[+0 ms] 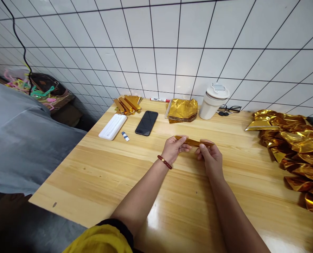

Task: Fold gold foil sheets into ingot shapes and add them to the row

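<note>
A narrow folded strip of gold foil paper (193, 142) is stretched between my two hands over the wooden table. My left hand (174, 147), with a beaded bracelet (164, 162) on its wrist, pinches the strip's left end between thumb and fingers. At the other end my right hand (211, 154) grips it the same way, thumb on top. Behind the hands lies a stack of flat gold foil sheets (183, 107). Several folded gold strips (128, 105) are heaped at the table's back left corner.
A phone (146, 123), a white power bank (113, 127) and a small blue-white tube (125, 136) lie left. Along the wall are a red-white marker (160, 100), a lidded white cup (212, 102) and glasses (229, 109). Shaped gold foil pieces (296, 147) pile up right. Grey cloth (27, 137) hangs left.
</note>
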Demonstrator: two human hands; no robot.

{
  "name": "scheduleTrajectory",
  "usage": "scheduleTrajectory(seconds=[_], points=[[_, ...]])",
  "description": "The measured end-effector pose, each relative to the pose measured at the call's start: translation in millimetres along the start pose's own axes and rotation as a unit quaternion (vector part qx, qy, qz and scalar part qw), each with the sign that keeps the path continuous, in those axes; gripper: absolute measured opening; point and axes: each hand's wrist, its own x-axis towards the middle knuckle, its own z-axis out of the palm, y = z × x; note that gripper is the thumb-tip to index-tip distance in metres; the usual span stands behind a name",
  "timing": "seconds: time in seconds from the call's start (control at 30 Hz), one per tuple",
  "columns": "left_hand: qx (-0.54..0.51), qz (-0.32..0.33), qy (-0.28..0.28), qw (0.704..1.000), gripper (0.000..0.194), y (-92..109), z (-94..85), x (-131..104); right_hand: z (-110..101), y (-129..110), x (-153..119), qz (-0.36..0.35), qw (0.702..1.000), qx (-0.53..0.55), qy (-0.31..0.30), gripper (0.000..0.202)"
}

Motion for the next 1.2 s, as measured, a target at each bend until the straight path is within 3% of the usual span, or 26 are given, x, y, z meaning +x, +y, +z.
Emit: scheduleTrajectory(seconds=[0.17, 0.8, 1.03, 1.2], points=[[0.015, 0.000, 0.029, 0.999, 0.041, 2.1, 2.0, -0.5, -2.2, 4.6, 2.2, 0.014, 0.998, -0.042, 0.036, 0.042], [-0.025, 0.043, 0.010, 0.999, 0.040, 2.4, -1.6, 1.7, 0.6, 1.3, 2.6, -0.002, 0.999, -0.026, 0.027, 0.039], [-0.014, 0.044, 0.002, 0.999, 0.038, 3.0, -4.9, 1.7, -0.7, 1.6, 3.7, 0.010, 0.997, 0.036, 0.060, 0.034], [0.009, 0.064, 0.005, 0.998, 0.039, 7.3, -3.8, -2.8, -4.7, 1.4, 3.2, 0.008, 0.996, 0.048, 0.077, 0.044]])
